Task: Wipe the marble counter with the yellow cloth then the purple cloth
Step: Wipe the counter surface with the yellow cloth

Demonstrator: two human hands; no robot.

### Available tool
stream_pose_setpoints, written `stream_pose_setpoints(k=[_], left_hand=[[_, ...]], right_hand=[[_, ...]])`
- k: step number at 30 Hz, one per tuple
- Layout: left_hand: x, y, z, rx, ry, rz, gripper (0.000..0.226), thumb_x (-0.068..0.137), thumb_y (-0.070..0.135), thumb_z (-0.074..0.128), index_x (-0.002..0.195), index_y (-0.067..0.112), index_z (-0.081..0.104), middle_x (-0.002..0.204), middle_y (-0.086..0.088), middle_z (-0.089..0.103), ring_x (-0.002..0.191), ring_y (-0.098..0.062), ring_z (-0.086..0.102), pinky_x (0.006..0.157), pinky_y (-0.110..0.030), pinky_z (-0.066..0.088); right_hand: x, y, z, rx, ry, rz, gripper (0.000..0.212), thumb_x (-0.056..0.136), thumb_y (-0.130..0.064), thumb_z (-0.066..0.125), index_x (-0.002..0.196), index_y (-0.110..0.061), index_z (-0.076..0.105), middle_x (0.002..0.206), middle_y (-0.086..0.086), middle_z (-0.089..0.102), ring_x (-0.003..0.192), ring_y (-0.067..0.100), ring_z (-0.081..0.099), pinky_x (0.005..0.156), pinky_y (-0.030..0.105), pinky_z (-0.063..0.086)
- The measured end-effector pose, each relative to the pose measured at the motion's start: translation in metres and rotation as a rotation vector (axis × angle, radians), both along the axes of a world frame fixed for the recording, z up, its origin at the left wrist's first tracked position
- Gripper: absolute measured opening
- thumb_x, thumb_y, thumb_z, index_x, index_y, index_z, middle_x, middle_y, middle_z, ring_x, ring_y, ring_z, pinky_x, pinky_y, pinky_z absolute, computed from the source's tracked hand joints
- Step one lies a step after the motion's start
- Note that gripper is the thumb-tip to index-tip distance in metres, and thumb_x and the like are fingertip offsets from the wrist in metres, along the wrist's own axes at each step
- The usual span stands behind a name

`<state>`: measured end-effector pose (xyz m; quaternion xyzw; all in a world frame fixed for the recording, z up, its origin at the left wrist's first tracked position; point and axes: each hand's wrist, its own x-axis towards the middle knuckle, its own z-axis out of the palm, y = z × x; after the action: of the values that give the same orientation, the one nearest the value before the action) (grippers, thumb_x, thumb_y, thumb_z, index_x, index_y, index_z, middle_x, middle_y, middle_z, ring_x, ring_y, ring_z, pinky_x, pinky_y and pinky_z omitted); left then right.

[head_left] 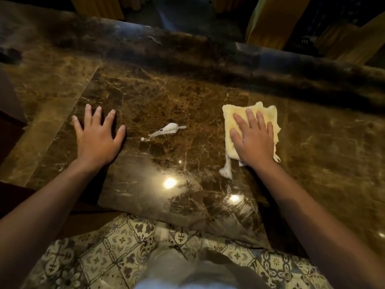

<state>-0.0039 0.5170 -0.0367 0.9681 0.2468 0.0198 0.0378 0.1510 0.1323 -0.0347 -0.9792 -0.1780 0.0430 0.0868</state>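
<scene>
A folded yellow cloth (233, 119) lies flat on the brown marble counter (166, 97), right of centre. My right hand (253, 138) presses down on it with fingers spread, covering its lower half. My left hand (96, 134) rests palm down on bare marble to the left, fingers apart, holding nothing. A white foamy smear (168, 129) sits between the hands. A second white streak (227, 168) trails from under the cloth toward me. No purple cloth is in view.
A raised dark marble ledge (208, 53) runs along the counter's far side. Yellow drapes (268, 19) hang beyond it. Patterned floor tiles (93, 257) show below the counter's near edge. Light reflections glare on the marble near me.
</scene>
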Motion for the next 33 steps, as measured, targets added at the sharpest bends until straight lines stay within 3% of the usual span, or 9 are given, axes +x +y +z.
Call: stream_pose_setpoints(k=[5, 11, 17, 26, 33], left_hand=[[0.029, 0.039, 0.019, -0.013, 0.012, -0.214, 0.052, 0.102, 0.052, 0.045, 0.137, 0.015, 0.056, 0.16, -0.023, 0.038, 0.157, -0.042, 0.014, 0.123, -0.064, 0.006], [0.102, 0.082, 0.011, -0.031, 0.09, -0.384, 0.063, 0.104, 0.059, 0.03, 0.159, 0.028, 0.031, 0.17, -0.017, 0.021, 0.159, -0.038, 0.006, 0.124, -0.062, 0.004], [0.111, 0.087, 0.0, -0.104, 0.086, -0.412, 0.065, 0.104, 0.061, 0.026, 0.161, 0.032, 0.022, 0.173, -0.012, 0.012, 0.16, -0.031, 0.003, 0.126, -0.054, 0.0], [0.109, 0.079, 0.003, -0.155, 0.034, -0.396, 0.063, 0.104, 0.056, 0.034, 0.16, 0.03, 0.028, 0.173, -0.01, 0.016, 0.16, -0.029, 0.006, 0.127, -0.053, 0.001], [0.09, 0.054, 0.013, -0.146, 0.109, -0.351, 0.072, 0.102, 0.061, 0.034, 0.162, 0.022, 0.023, 0.173, -0.013, 0.012, 0.16, -0.03, 0.003, 0.126, -0.059, -0.001]], right_hand=[[-0.003, 0.012, 0.001, 0.04, 0.031, -0.099, 0.052, 0.105, -0.048, 0.025, 0.155, -0.034, 0.033, 0.169, 0.002, 0.021, 0.157, 0.028, 0.01, 0.125, 0.055, 0.009], [-0.13, -0.012, -0.001, 0.02, 0.008, -0.185, 0.053, 0.105, -0.046, 0.024, 0.155, -0.033, 0.035, 0.168, 0.002, 0.026, 0.157, 0.028, 0.014, 0.124, 0.055, 0.014], [-0.1, 0.005, -0.002, 0.01, -0.004, -0.342, 0.055, 0.103, -0.049, 0.027, 0.156, -0.035, 0.031, 0.169, 0.001, 0.021, 0.157, 0.027, 0.01, 0.124, 0.056, 0.008], [-0.012, 0.027, -0.003, 0.007, -0.024, -0.383, 0.055, 0.104, -0.048, 0.029, 0.156, -0.031, 0.033, 0.169, 0.003, 0.02, 0.156, 0.031, 0.011, 0.123, 0.057, 0.009], [-0.088, 0.015, -0.004, -0.01, 0.012, -0.26, 0.059, 0.101, -0.051, 0.028, 0.156, -0.031, 0.032, 0.169, 0.006, 0.021, 0.156, 0.032, 0.012, 0.123, 0.058, 0.009]])
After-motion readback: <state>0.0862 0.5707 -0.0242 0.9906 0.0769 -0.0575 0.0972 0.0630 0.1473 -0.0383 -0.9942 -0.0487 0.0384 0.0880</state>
